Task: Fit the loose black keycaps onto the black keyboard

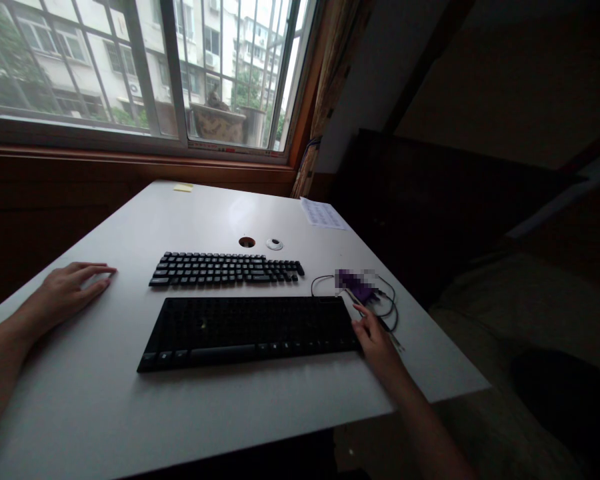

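A black keyboard (260, 327) lies on the white table. Most of its upper area shows dark, without keycaps, while a bottom row with the long space bar is in place. Behind it, loose black keycaps (220, 269) stand in rows laid out like a keyboard. My left hand (73, 293) rests on the table left of the keycaps, fingers stretched out and holding nothing. My right hand (373, 333) is at the keyboard's right edge, index finger extended and fingertips at or against that edge. Just beyond it lies a purple object (360, 288), partly blurred out, with a black cable (394, 303) around it.
The white table (260, 407) has a round hole (247, 242) with a white ring-shaped cover (275, 244) beside it. A yellow note (183, 188) and a printed sheet (324, 214) lie at the far edge. Behind stands a barred window (220, 80) with a curtain (325, 93).
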Available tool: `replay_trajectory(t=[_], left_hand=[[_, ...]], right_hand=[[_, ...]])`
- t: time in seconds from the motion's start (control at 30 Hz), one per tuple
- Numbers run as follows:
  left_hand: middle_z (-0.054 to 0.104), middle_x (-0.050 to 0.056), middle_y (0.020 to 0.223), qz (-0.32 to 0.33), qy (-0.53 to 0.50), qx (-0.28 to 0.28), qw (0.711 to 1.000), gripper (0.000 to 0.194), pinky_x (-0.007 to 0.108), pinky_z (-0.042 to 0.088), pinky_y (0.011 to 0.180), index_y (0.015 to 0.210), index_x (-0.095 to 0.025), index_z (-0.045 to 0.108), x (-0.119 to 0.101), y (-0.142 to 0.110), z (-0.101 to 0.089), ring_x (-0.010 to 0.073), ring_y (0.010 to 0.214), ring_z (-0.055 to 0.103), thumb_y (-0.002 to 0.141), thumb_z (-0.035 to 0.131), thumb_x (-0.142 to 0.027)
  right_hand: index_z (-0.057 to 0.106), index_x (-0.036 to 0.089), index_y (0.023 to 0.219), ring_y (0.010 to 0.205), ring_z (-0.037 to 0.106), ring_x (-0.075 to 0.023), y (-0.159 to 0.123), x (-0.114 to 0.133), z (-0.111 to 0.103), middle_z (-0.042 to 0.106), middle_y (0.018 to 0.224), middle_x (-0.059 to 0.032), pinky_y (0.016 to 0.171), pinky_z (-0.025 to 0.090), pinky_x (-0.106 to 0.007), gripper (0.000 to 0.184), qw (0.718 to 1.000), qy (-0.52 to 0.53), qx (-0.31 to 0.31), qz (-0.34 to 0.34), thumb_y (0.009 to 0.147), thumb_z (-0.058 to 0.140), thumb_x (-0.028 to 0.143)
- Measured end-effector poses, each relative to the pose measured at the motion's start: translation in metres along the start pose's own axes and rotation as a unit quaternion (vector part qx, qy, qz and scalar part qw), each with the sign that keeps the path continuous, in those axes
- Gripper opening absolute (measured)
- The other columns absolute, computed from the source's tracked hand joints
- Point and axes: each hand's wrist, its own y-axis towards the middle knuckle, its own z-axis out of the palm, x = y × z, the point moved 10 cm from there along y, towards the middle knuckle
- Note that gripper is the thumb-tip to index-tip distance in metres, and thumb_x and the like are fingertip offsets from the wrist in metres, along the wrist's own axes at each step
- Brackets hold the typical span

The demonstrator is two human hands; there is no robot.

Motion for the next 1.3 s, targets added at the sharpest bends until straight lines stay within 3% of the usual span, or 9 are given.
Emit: replay_trajectory(t=[0.3, 0.53, 1.03, 1.3], left_hand=[[0.061, 0.015, 0.129, -0.014, 0.003, 0.010, 1.000, 0.063, 0.048, 0.043, 0.109, 0.124, -0.019, 0.068, 0.006, 0.001, 0.003, 0.0315, 0.117, 0.060, 0.086, 0.044, -0.061], [0.061, 0.015, 0.129, -0.011, 0.006, 0.011, 1.000, 0.064, 0.048, 0.041, 0.111, 0.125, -0.017, 0.069, 0.003, 0.000, 0.001, 0.0326, 0.118, 0.060, 0.087, 0.044, -0.061], [0.061, 0.015, 0.129, -0.006, 0.014, 0.009, 1.000, 0.064, 0.046, 0.042, 0.110, 0.126, -0.017, 0.068, 0.009, 0.002, 0.005, 0.0310, 0.117, 0.060, 0.087, 0.044, -0.062], [0.060, 0.014, 0.129, -0.005, 0.016, 0.004, 1.000, 0.062, 0.046, 0.043, 0.109, 0.125, -0.018, 0.068, 0.007, 0.001, 0.003, 0.0298, 0.116, 0.060, 0.087, 0.044, -0.060]], right_hand=[[0.049, 0.024, 0.140, 0.076, 0.059, -0.0213, -0.002, -0.005, -0.002, 0.059, 0.086, -0.0014, 0.077, 0.050, -0.036, 0.050, 0.999, 0.054, 0.005, 0.002, 0.094, 0.045, 0.044], [0.049, 0.025, 0.140, 0.090, 0.059, -0.0219, -0.003, -0.002, -0.002, 0.060, 0.104, -0.0048, 0.085, 0.048, -0.035, 0.049, 0.997, 0.074, 0.009, -0.004, 0.093, 0.045, 0.038], [0.044, 0.025, 0.143, 0.082, 0.056, -0.0192, -0.003, -0.001, 0.001, 0.058, 0.116, -0.0082, 0.080, 0.051, -0.037, 0.049, 0.996, 0.075, -0.005, -0.040, 0.095, 0.047, 0.037], [0.043, 0.029, 0.145, 0.085, 0.057, -0.0190, -0.004, 0.005, 0.001, 0.057, 0.119, -0.0075, 0.086, 0.050, -0.039, 0.047, 0.996, 0.047, -0.016, -0.073, 0.099, 0.045, 0.041]])
